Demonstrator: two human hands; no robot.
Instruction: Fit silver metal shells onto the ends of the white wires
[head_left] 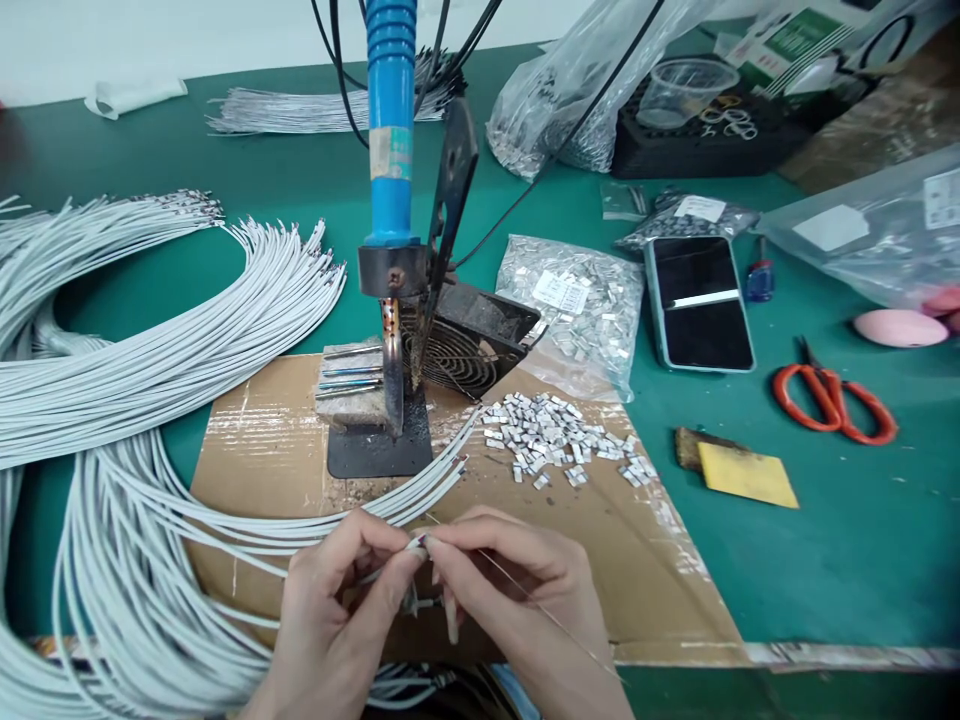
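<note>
Close above the cardboard, both hands meet at the end of a white cable point(417, 541). My left hand point(341, 590) is closed, its thumb and forefinger pinching the cable near its tip. My right hand point(517, 585) is closed too, its thumb and forefinger pinching at the dark tip of the same cable; the fine detail between the fingertips is hidden. A thin solder wire point(540, 603) crosses my right hand and trails toward the lower right. Just beyond the hands lie several loose white cable ends point(420, 490). Small silvery connector pieces point(551, 435) are heaped farther right.
A blue soldering iron point(391, 120) stands upright in a holder, beside a black fan point(465, 350). Bundled white cables point(150, 360) fill the left. A bag of connectors point(570, 300), a phone point(699, 305), orange-handled scissors point(832, 398) and a yellow sponge point(748, 474) lie right.
</note>
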